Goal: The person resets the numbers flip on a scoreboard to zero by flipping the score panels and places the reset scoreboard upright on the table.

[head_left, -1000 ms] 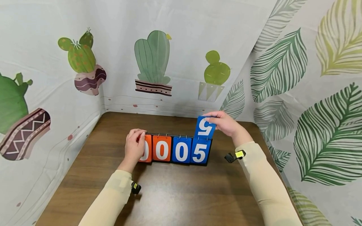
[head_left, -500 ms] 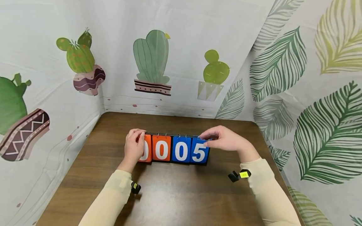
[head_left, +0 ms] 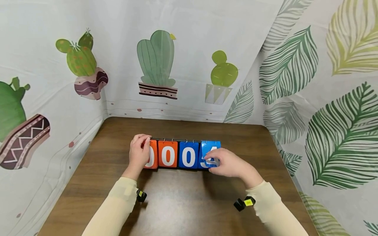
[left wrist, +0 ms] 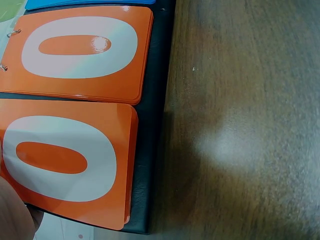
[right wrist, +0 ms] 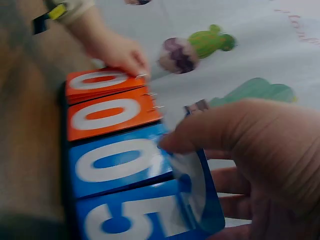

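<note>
A tabletop flip scoreboard point(head_left: 178, 169) stands on the table, with two orange number cards and two blue ones on rings along its top edge. My left hand point(head_left: 138, 152) grips its upper left corner, partly covering the first orange 0 card point(left wrist: 65, 155). At the far right, my right hand point(head_left: 231, 164) pinches a loose blue number card point(head_left: 210, 147), tilted out over the blue 5 card point(right wrist: 120, 220). My fingers hide part of the numeral on the loose card. In the right wrist view, the thumb lies on one side of that card and other fingers behind it.
The brown wooden table point(head_left: 177, 203) extends in front of the scoreboard and on both sides. Behind it hangs a white curtain point(head_left: 189, 65) printed with cacti, and leaf-printed cloth point(head_left: 339, 131) covers the right side.
My right hand has come down from above the scoreboard to its front, bringing a blue card over the 5. The earlier raised card is out of sight. The left hand stays put.
</note>
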The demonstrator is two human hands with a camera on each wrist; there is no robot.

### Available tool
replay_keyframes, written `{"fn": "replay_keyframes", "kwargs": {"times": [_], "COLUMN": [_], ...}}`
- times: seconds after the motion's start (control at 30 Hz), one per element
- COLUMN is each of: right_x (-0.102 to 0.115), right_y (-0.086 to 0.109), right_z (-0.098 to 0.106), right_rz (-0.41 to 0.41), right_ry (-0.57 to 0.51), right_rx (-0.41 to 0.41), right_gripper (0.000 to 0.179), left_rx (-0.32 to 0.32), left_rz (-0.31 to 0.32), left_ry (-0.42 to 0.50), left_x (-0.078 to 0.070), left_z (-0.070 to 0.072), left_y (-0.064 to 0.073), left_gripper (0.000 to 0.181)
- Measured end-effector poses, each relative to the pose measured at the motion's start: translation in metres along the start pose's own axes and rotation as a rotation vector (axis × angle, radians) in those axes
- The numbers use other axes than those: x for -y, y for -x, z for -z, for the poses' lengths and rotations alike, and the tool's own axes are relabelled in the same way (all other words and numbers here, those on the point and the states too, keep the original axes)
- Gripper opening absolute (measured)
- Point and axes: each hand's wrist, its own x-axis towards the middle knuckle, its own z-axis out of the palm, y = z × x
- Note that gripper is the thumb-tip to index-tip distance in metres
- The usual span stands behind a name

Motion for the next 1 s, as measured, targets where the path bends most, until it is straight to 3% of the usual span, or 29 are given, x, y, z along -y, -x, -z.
{"fn": "replay_keyframes", "kwargs": {"times": [0.2, 0.57, 0.83, 1.0], "right_x": [-0.001, 0.002, -0.012, -0.021], "right_y": [0.001, -0.005, -0.009, -0.014], "right_z": [-0.029, -0.055, -0.071, -0.081], "right_rz": [-0.019, 0.048, -0.095, -0.126], "right_ry": [0.193, 0.261, 0.323, 0.336], "right_rx": [-0.090, -0.225, -0.156, -0.146], "right_gripper": [0.032, 0.010, 0.009, 0.018], "left_rx": [-0.008, -0.012, 0.003, 0.009], "left_rz": [-0.007, -0.019, 0.003, 0.006], "left_ry": [-0.001, -0.005, -0.010, -0.009], "left_x": [0.002, 0.002, 0.001, 0.001], "left_z": [0.000, -0.001, 0.000, 0.000], "left_y": [0.000, -0.001, 0.000, 0.000], "left_gripper": [0.026, 0.028, 0.030, 0.031]}}
